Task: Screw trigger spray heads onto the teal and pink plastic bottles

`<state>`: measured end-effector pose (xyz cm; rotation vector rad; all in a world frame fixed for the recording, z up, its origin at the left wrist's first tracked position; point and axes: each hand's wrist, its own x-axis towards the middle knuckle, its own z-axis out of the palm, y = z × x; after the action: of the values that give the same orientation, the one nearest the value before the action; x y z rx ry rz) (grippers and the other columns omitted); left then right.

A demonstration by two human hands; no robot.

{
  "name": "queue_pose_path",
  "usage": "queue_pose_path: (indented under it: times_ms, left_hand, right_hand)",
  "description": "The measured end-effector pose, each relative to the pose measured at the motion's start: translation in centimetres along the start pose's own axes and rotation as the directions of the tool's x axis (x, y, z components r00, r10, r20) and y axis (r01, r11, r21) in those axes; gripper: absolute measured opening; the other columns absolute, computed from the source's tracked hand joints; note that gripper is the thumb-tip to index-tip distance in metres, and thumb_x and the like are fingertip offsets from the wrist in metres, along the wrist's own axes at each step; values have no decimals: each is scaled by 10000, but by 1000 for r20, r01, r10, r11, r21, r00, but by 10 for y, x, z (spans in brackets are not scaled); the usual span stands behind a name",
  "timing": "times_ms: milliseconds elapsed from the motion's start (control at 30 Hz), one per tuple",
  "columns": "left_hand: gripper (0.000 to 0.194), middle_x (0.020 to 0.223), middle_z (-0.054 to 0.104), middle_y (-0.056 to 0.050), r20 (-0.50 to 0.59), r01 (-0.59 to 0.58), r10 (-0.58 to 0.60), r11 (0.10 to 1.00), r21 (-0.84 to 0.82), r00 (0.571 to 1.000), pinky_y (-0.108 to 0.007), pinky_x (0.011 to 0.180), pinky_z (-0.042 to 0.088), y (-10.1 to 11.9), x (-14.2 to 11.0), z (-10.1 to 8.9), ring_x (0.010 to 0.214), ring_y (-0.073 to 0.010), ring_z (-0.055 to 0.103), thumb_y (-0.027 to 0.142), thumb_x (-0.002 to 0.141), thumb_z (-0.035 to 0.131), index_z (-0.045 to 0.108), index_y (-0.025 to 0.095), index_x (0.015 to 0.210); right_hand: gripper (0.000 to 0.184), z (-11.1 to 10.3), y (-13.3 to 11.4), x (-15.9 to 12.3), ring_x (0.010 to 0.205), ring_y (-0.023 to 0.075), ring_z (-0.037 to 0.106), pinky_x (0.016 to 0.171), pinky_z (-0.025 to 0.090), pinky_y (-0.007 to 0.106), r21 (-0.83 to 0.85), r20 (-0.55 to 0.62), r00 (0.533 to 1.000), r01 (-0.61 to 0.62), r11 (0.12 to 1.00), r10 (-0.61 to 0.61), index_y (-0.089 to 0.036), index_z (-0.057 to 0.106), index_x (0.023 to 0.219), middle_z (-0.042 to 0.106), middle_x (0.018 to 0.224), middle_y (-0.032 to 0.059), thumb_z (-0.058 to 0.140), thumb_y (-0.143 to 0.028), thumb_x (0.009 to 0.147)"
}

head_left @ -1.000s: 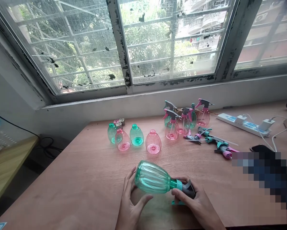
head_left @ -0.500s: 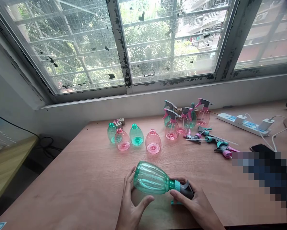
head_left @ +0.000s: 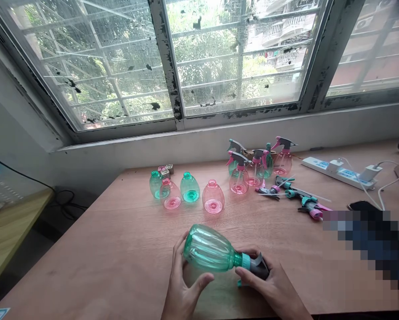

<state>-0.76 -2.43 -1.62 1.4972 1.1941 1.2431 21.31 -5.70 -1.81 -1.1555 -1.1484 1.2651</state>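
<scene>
A green see-through spray bottle (head_left: 208,249) lies nearly level in the air above the table, its base toward the left. My right hand (head_left: 269,280) is closed round the grey trigger head (head_left: 259,266) and the turquoise collar (head_left: 245,261) at its neck. The turquoise trigger (head_left: 239,283) shows below that hand's thumb. At the base end, my left hand (head_left: 186,280) is cupped with the thumb spread away from the bottle. Its fingers are beside or behind the base, partly hidden; whether they press on it I cannot tell.
Pink bottles (head_left: 213,198) and green bottles (head_left: 189,189) without heads stand beyond my hands. Spray bottles with heads (head_left: 239,178) stand behind them to the right. Loose trigger heads (head_left: 308,202), a power strip (head_left: 337,172) and a dark phone-like object (head_left: 364,206) lie at the right.
The bottle's base has shifted slightly left and its body has turned a little. Less of the turquoise trigger shows under my right hand. Both hands stay almost in place.
</scene>
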Motion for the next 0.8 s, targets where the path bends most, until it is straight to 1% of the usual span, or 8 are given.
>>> queue_pose_path:
  times_ms: [67, 200, 300, 400, 500, 667, 733, 800]
  left_hand:
    - [758, 1524, 432, -82, 3, 8, -8, 1000, 5, 1000, -508, 1182, 334, -1, 0, -1, 1397, -347, 431, 415, 787, 772, 409, 317, 1444]
    - [629, 1539, 403, -52, -48, -68, 73, 994, 83, 996, -521, 1199, 293, -4, 0, 0, 1421, -339, 395, 372, 825, 747, 478, 345, 1393]
    - [762, 1558, 371, -67, -26, -93, 96, 991, 94, 995, -546, 1203, 270, -6, -1, 1, 1435, -358, 366, 377, 755, 816, 435, 344, 1415]
    - [898, 1556, 381, -93, 21, -31, 30, 999, 38, 999, -540, 1200, 275, -3, -2, 2, 1440, -375, 350, 448, 699, 845, 378, 318, 1455]
    - [710, 1518, 448, -75, -53, 13, -16, 999, -43, 998, -502, 1186, 318, 4, -3, 3, 1412, -356, 407, 469, 790, 757, 453, 311, 1411]
    - [489, 1517, 443, -33, -92, -52, 47, 998, -48, 995, -455, 1162, 371, 8, -4, 5, 1393, -329, 439, 369, 803, 771, 602, 333, 1260]
    - [544, 1513, 452, -37, -94, -77, 72, 995, -55, 993, -452, 1157, 380, 7, -4, 5, 1394, -339, 437, 383, 748, 821, 610, 332, 1246]
    - [687, 1510, 465, -51, -82, -71, 64, 994, -87, 995, -442, 1138, 409, 5, -4, 4, 1395, -356, 432, 449, 678, 862, 580, 330, 1292]
  right_hand:
    - [330, 0, -1, 0, 778, 218, 640, 703, 544, 322, -4, 5, 1000, 5, 1000, -5, -211, 719, 1024, 699, 902, 34, 770, -432, 784]
    - [339, 1, -3, 0, 651, 189, 636, 654, 518, 303, 8, -45, 999, -19, 1000, 19, -197, 728, 1005, 654, 714, -9, 744, -466, 800]
    - [346, 1, -3, 0, 629, 185, 634, 638, 512, 297, 15, -54, 998, -12, 1000, 13, -188, 733, 994, 647, 680, -12, 746, -472, 796]
    - [350, 2, -3, 0, 722, 209, 644, 662, 542, 310, 12, -52, 999, 17, 1000, -16, -193, 734, 1007, 695, 820, 29, 771, -452, 775]
    - [349, 2, -3, 0, 822, 240, 655, 697, 565, 327, 21, -28, 999, 21, 1000, -20, -204, 732, 1015, 716, 929, 55, 781, -443, 765]
    - [397, 2, -2, -1, 600, 209, 646, 621, 533, 324, 50, -131, 991, -13, 999, 20, -184, 734, 998, 670, 629, 1, 766, -501, 760]
    - [402, 2, -2, -1, 590, 210, 649, 614, 531, 322, 67, -154, 988, -10, 998, 20, -184, 736, 987, 668, 613, -2, 780, -500, 743]
    - [379, 2, -3, -2, 646, 213, 658, 622, 541, 315, 63, -143, 990, 4, 998, 5, -196, 746, 969, 700, 712, 17, 809, -474, 718]
